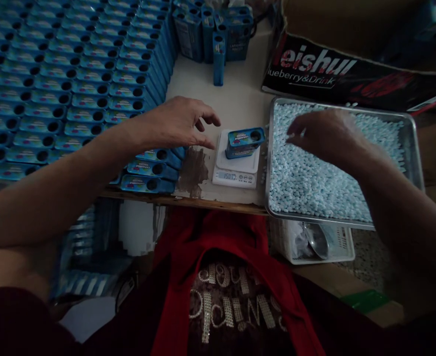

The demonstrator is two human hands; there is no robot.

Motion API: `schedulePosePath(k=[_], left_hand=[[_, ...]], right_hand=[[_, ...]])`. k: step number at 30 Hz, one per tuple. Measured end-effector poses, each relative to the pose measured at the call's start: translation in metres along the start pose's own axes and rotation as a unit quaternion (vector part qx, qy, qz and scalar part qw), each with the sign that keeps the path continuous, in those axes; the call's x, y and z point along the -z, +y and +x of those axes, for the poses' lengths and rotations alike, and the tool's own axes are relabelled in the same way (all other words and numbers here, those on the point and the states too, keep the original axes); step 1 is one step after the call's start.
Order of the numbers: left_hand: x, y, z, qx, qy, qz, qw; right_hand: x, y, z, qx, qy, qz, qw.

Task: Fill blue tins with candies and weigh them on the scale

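Observation:
A small blue candy box [244,142] with a round hole in its top stands on a white digital scale [236,179], whose display is lit with digits. My left hand [177,122] hovers just left of the scale, fingers apart and holding nothing. Over the metal tray [271,163] of small pale-blue candies [314,190] is my right hand [324,132], partly blurred. Its thumb and fingers are curled together at the tips, and whatever may be between them is too small to make out.
Rows of blue candy boxes [73,89] cover the table's left side; several more boxes [218,54] stand at the back. A black carton [314,74] sits behind the tray. Below the table edge, a white basket [346,252] holds a metal scoop [317,241].

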State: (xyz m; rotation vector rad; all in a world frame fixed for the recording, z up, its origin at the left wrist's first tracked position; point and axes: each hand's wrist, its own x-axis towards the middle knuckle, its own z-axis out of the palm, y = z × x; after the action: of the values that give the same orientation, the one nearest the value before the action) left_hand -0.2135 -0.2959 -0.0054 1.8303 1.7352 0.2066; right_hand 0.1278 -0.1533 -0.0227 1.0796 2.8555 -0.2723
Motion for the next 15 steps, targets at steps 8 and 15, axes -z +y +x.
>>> schedulePosePath(k=[8,15], left_hand=[[0.001,0.001,0.007,0.027,-0.024,-0.013,0.999],[0.007,0.011,0.000,0.019,0.003,0.000,1.000]], right_hand=[[-0.054,0.017,-0.051,-0.036,-0.064,-0.007,0.997],[-0.027,0.027,-0.038,-0.197,-0.044,0.245,0.948]])
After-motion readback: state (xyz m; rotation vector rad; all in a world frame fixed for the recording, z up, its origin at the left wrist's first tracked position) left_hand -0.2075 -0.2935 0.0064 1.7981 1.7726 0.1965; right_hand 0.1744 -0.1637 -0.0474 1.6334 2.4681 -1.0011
